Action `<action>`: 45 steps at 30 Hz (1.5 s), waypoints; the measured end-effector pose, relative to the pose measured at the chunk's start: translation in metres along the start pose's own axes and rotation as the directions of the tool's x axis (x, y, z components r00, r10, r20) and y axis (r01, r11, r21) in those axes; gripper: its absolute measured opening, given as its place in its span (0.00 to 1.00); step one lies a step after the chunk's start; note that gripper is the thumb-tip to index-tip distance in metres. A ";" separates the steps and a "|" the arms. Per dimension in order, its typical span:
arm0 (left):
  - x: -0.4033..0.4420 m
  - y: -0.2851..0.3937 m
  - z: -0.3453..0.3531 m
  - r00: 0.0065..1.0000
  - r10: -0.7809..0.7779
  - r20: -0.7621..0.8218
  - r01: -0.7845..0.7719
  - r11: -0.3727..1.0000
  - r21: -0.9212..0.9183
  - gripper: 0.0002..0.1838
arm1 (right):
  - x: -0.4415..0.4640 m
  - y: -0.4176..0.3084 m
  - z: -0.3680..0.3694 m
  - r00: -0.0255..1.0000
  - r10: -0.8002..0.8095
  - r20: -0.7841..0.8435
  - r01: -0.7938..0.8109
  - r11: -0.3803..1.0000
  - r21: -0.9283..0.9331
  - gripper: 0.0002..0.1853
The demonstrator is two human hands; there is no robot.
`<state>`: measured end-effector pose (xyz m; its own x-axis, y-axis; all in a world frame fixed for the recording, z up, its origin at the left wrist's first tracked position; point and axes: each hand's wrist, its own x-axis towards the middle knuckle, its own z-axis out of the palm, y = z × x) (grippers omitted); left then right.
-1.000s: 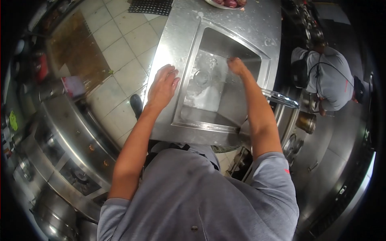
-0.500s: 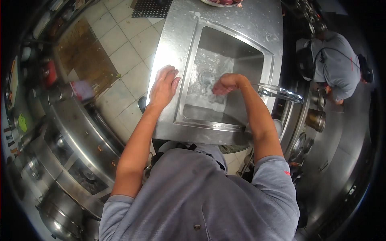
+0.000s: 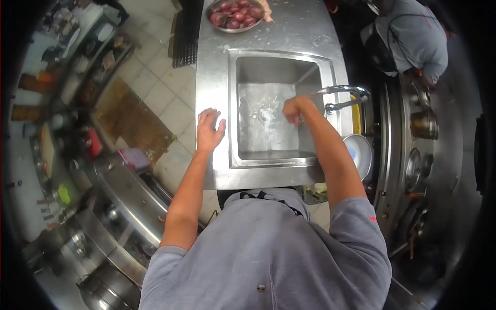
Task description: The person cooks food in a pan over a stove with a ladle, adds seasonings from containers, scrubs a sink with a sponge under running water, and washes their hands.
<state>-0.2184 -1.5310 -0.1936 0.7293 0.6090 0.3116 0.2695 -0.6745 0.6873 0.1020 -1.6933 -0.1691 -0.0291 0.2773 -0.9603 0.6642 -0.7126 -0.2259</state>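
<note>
My left hand (image 3: 210, 132) rests on the steel counter (image 3: 214, 175) left of the sink, its fingers spread and nothing in it. My right hand (image 3: 296, 107) reaches over the right side of the steel sink (image 3: 268, 139), bent at the wrist. Its fingers curl downward and are pressed together; what they hold, if anything, is hidden. Water runs over the sink floor around the drain (image 3: 266, 113). Beside my right wrist, the curved chrome faucet (image 3: 356, 89) stands at the sink's right rim.
A metal bowl of red onions (image 3: 235, 15) stands at the counter's far end. A white bowl (image 3: 363, 155) sits right of my forearm. Another person (image 3: 413, 36) in a grey shirt works at the upper right, near metal pots (image 3: 424, 125). A steel stove (image 3: 129, 201) is at lower left.
My view has tilted up, bringing the onion bowl into sight. My right hand has shifted toward the sink's right side, and less water covers the sink floor. My left hand stays on the counter.
</note>
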 end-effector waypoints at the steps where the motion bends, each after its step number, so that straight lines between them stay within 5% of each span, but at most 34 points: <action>1: 0.000 0.000 0.001 1.000 0.026 0.002 -0.026 1.000 0.007 0.17 | -0.012 0.002 -0.002 0.999 0.028 -0.044 -0.034 0.987 -0.155 0.17; 3: 0.000 0.005 0.001 0.996 -0.058 0.064 0.056 0.998 0.020 0.21 | -0.063 -0.013 -0.003 0.850 0.130 -0.511 -0.267 0.942 -0.203 0.15; 5: 0.000 0.017 0.010 0.998 -0.031 0.060 0.029 0.999 0.042 0.22 | -0.055 -0.004 -0.007 0.545 -0.059 -0.836 -0.169 0.969 -0.179 0.15; 7: -0.002 0.036 0.040 0.986 0.004 0.167 0.007 0.998 -0.061 0.26 | -0.015 0.003 -0.050 0.454 -0.394 -0.799 0.143 0.917 -0.371 0.20; 8: 0.000 0.049 0.052 0.971 0.030 0.238 -0.018 0.998 -0.052 0.27 | -0.023 0.000 -0.044 0.448 -0.390 -0.805 0.143 0.920 -0.366 0.20; 9: 0.003 0.067 0.059 0.953 -0.013 0.304 0.050 0.992 -0.114 0.28 | -0.034 -0.004 -0.033 0.376 -0.384 -0.843 0.468 0.864 -0.185 0.19; 11: 0.011 0.093 0.077 0.926 -0.044 0.375 0.116 0.979 -0.170 0.28 | -0.058 -0.008 -0.020 0.309 -0.343 -0.887 0.738 0.675 -0.004 0.19; 13: 0.016 0.103 0.097 0.927 -0.068 0.368 0.146 0.971 -0.189 0.28 | -0.073 -0.004 -0.014 0.396 -0.104 -0.912 0.122 0.991 -0.060 0.18; 14: 0.020 0.108 0.102 0.928 -0.060 0.369 0.139 0.972 -0.190 0.28 | -0.074 0.002 -0.009 0.390 -0.100 -0.915 0.121 0.991 -0.057 0.18; 16: 0.029 0.114 0.108 0.862 -0.189 0.471 0.296 0.941 -0.165 0.28 | -0.067 0.019 -0.002 0.544 -0.064 -0.837 -0.070 0.990 -0.121 0.18; 20: 0.048 0.123 0.129 0.747 -0.266 0.609 0.479 0.851 -0.215 0.24 | -0.057 0.025 0.007 0.660 -0.229 -0.715 0.076 0.968 -0.240 0.17; 21: 0.049 0.120 0.144 0.693 -0.300 0.655 0.613 0.724 -0.317 0.22 | -0.063 0.017 0.024 0.582 -0.174 -0.794 0.569 0.785 0.245 0.17; 22: 0.052 0.121 0.156 0.633 -0.317 0.707 0.725 0.564 -0.396 0.19 | -0.070 0.009 0.040 0.546 -0.063 -0.835 0.829 0.182 0.529 0.18; 23: 0.057 0.125 0.166 0.613 -0.328 0.719 0.773 0.437 -0.460 0.18 | -0.077 0.004 0.050 0.536 -0.053 -0.842 0.834 0.185 0.520 0.18; 25: 0.073 0.142 0.172 0.657 -0.254 0.710 0.733 0.438 -0.521 0.18 | -0.088 -0.004 0.069 0.346 0.192 -0.918 0.935 -0.149 0.321 0.21; 26: 0.083 0.151 0.171 0.693 -0.192 0.694 0.695 0.431 -0.575 0.18 | -0.090 -0.001 0.077 0.343 0.193 -0.919 0.936 -0.151 0.317 0.21; 27: 0.099 0.161 0.162 0.697 -0.033 0.717 0.589 0.596 -0.546 0.16 | -0.091 0.006 0.086 0.262 0.348 -0.900 0.950 0.072 0.304 0.22; 28: 0.112 0.173 0.157 0.696 -0.040 0.717 0.592 0.598 -0.541 0.16 | -0.090 0.012 0.096 0.149 0.472 -0.869 0.904 0.291 0.312 0.24; 29: 0.125 0.186 0.152 0.647 -0.021 0.762 0.638 0.563 -0.526 0.15 | -0.087 0.014 0.104 0.156 0.464 -0.872 0.905 0.286 0.314 0.24; 31: 0.144 0.203 0.132 0.606 -0.017 0.795 0.679 0.531 -0.506 0.14 | -0.075 0.014 0.116 -0.089 0.628 -0.773 0.550 0.678 0.487 0.29; 32: 0.152 0.210 0.120 0.630 -0.007 0.777 0.641 0.568 -0.516 0.15 | -0.067 0.016 0.120 -0.081 0.616 -0.784 0.558 0.680 0.476 0.29; 34: 0.158 0.215 0.097 0.669 -0.021 0.743 0.601 0.604 -0.524 0.15 | -0.048 0.019 0.125 0.182 0.600 -0.779 0.387 0.684 0.618 0.38; 35: 0.153 0.214 0.083 0.720 -0.046 0.693 0.541 0.662 -0.519 0.16 | -0.035 0.021 0.125 0.192 0.577 -0.794 0.397 0.694 0.601 0.38; 38: 0.118 0.181 0.060 0.790 -0.128 0.600 0.434 0.807 -0.399 0.18 | 0.002 0.027 0.118 0.179 0.574 -0.799 0.390 0.704 0.594 0.44; 40: 0.071 0.151 0.052 0.784 -0.210 0.585 0.435 0.857 -0.276 0.18 | 0.020 0.034 0.116 0.017 0.632 -0.775 0.582 0.624 0.521 0.41; 45: -0.026 0.126 0.030 0.721 -0.382 0.578 0.495 0.868 -0.043 0.19 | 0.032 0.037 0.122 0.036 0.756 -0.654 0.792 0.378 0.480 0.31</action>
<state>-0.1842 -1.6444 -0.1349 0.7864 0.4557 -0.4170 0.5674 -0.2662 0.7792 0.0346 -1.7888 -0.2283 0.9894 -0.1073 -0.0980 -0.1305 -0.3585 -0.9244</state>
